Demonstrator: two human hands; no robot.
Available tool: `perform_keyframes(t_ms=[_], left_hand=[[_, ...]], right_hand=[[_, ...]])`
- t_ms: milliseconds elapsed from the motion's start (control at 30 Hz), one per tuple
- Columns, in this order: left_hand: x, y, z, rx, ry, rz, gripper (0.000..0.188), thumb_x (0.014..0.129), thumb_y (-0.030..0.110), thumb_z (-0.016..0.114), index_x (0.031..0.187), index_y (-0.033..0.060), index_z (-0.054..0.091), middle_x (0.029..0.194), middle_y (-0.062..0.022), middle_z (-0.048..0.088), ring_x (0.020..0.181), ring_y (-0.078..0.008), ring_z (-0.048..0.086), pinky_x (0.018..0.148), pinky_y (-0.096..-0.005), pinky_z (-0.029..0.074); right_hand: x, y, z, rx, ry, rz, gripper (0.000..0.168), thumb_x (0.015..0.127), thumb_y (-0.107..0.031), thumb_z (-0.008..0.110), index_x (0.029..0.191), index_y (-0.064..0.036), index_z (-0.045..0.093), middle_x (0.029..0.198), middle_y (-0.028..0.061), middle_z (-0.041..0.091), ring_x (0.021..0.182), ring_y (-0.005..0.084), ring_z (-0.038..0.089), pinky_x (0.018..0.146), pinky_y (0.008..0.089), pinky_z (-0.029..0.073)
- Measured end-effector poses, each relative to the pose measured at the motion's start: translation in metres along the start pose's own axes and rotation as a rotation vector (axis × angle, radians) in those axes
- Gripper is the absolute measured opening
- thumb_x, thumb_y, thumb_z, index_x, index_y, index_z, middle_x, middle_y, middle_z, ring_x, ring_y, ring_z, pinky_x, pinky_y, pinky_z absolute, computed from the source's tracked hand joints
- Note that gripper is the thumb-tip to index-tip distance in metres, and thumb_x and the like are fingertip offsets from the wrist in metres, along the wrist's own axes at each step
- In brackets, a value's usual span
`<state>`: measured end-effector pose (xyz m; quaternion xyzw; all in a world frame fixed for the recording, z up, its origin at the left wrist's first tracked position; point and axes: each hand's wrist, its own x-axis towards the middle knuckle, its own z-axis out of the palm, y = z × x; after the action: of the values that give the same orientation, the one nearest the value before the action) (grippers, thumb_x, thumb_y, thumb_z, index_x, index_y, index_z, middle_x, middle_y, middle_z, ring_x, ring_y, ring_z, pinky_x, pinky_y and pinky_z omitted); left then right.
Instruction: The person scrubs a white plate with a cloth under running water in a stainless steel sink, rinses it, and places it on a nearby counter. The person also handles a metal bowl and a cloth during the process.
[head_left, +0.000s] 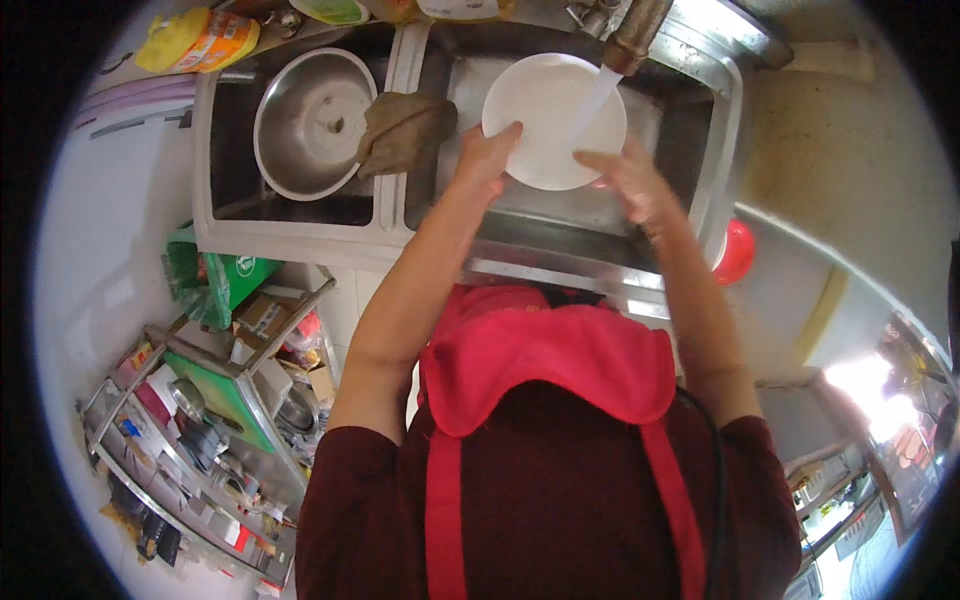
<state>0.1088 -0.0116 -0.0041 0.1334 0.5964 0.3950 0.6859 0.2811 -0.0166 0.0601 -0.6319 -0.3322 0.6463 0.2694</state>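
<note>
Both of my hands hold a round white plate (553, 112) over the right basin of a steel double sink (540, 214). My left hand (487, 154) grips the plate's lower left edge, its thumb on the upper face. At the lower right edge is my right hand (626, 176), slightly blurred, with fingers at the rim. Water (596, 97) runs from a metal faucet (630, 45) onto the plate. A brown cloth (405, 133) lies over the divider between the basins, touching a steel bowl (304, 142) in the left basin.
A yellow plastic jug (196, 41) stands behind the sink at the upper left. Below left are a green bin (244, 277) with a bag and a cluttered metal rack (251, 397). A red container (736, 251) is beside the sink's right edge, near my right forearm.
</note>
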Motion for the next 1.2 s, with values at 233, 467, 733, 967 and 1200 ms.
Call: perform_keyframes(t_ms=[233, 467, 733, 967, 1200], left_hand=[[-0.019, -0.043, 0.048, 0.299, 0.218, 0.288, 0.038, 0.065, 0.01, 0.071, 0.096, -0.0049, 0.055, 0.078, -0.0167, 0.062, 0.068, -0.025, 0.061, 0.059, -0.0366, 0.049], [0.028, -0.008, 0.006, 0.986, 0.114, 0.643, 0.036, 0.07, 0.026, 0.066, 0.089, -0.0031, 0.057, 0.071, -0.0209, 0.06, 0.069, -0.0343, 0.06, 0.061, -0.0381, 0.048], [0.022, -0.043, 0.008, 0.851, 0.187, 0.345, 0.032, 0.068, 0.013, 0.067, 0.09, -0.0052, 0.053, 0.075, -0.017, 0.062, 0.073, -0.0315, 0.061, 0.06, -0.0374, 0.048], [0.052, 0.051, 0.038, 1.591, -0.648, 0.996, 0.021, 0.07, 0.015, 0.063, 0.087, 0.0035, 0.056, 0.081, -0.0155, 0.062, 0.079, -0.0315, 0.059, 0.07, -0.0415, 0.046], [0.068, 0.05, -0.005, 1.408, -0.647, 0.638, 0.032, 0.07, 0.008, 0.054, 0.101, 0.0023, 0.056, 0.088, -0.0201, 0.059, 0.084, -0.033, 0.056, 0.074, -0.0371, 0.044]], right_hand=[[0.012, 0.06, 0.037, -0.029, 0.522, -0.427, 0.064, 0.059, 0.01, 0.043, 0.121, -0.002, 0.035, 0.107, 0.0133, 0.048, 0.095, 0.0229, 0.049, 0.079, 0.0324, 0.042], [-0.019, 0.012, 0.023, 0.177, 0.204, 0.167, 0.06, 0.06, 0.008, 0.043, 0.119, 0.003, 0.032, 0.109, 0.0181, 0.046, 0.106, 0.031, 0.045, 0.093, 0.036, 0.033], [0.015, 0.082, 0.046, -0.117, 0.552, -0.349, 0.06, 0.06, 0.007, 0.043, 0.12, 0.001, 0.034, 0.103, 0.0162, 0.049, 0.1, 0.03, 0.048, 0.089, 0.0341, 0.036], [0.065, 0.068, 0.007, -0.673, 0.039, -0.381, 0.041, 0.067, 0.001, 0.048, 0.108, -0.001, 0.047, 0.094, 0.024, 0.056, 0.092, 0.0382, 0.053, 0.082, 0.0398, 0.042], [0.076, 0.025, 0.018, -0.913, 0.116, -0.366, 0.041, 0.067, 0.003, 0.047, 0.108, -0.003, 0.051, 0.093, 0.0201, 0.058, 0.085, 0.0323, 0.057, 0.072, 0.0383, 0.045]])
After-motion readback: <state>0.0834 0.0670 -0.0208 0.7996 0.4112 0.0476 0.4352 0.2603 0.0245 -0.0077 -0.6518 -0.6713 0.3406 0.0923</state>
